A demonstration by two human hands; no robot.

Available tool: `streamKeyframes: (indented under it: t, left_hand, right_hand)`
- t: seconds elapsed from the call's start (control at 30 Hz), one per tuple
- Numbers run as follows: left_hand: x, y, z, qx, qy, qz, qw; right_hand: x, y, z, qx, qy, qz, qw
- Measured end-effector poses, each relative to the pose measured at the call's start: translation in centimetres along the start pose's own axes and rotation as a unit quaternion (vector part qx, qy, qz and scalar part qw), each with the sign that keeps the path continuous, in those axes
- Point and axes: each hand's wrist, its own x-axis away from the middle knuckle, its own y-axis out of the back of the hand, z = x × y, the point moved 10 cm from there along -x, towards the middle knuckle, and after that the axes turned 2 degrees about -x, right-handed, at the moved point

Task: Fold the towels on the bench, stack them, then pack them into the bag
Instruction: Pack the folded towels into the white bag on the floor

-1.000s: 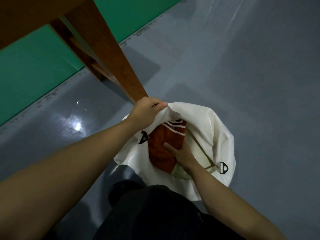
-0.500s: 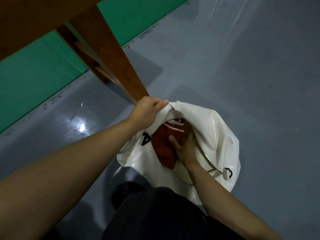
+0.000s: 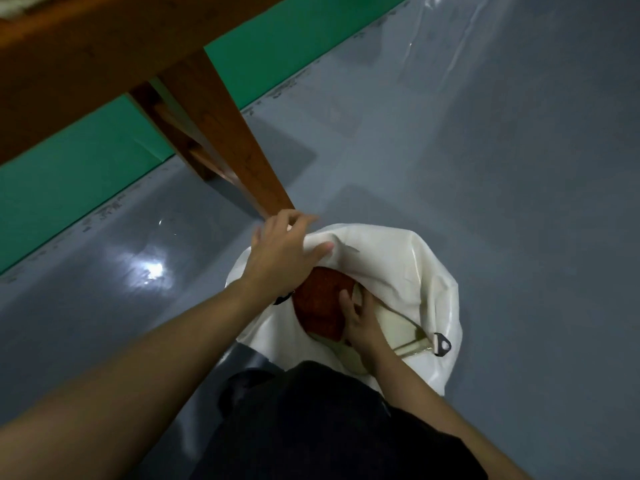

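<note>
Here, one wooden bench leg (image 3: 221,133) stands on the grey floor (image 3: 485,168). Left hand (image 3: 282,258), fingers loosely spread, rests on the far-left rim of one white bag (image 3: 398,265). One rust towel (image 3: 320,306) sits inside the bag's mouth. Right hand (image 3: 362,322) presses on it, fingers curled, grip unclear.

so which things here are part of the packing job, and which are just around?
Job:
- white bag
- red towel, in the bag
- left hand, on the bag's rim
- right hand, on the towel

Just around:
- wooden bench leg
- grey floor
- green strip
</note>
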Motion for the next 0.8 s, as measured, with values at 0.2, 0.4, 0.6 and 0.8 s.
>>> streamKeyframes:
  t: [0.2, 0.4, 0.6, 0.8]
  left_hand:
    - [2.6, -1.7, 3.2, 0.09, 0.027, 0.065, 0.993]
    - [1.9, -0.8, 1.2, 0.112, 0.032, 0.045, 0.992]
    - [1.8, -1.3, 1.4, 0.122, 0.037, 0.084, 0.988]
    - [2.7, -3.0, 2.8, -0.063, -0.014, 0.126, 0.99]
  right_hand:
    - [-0.1, -3.6, -1.7, 0.064, 0.011, 0.046, 0.997]
    - [-0.8, -6.5, -1.5, 0.068, 0.043, 0.062, 0.995]
    - [-2.4, -6.1, -3.3, 0.088, 0.021, 0.035, 0.995]
    - [-0.8, -2.2, -1.4, 0.152, 0.054, 0.006, 0.987]
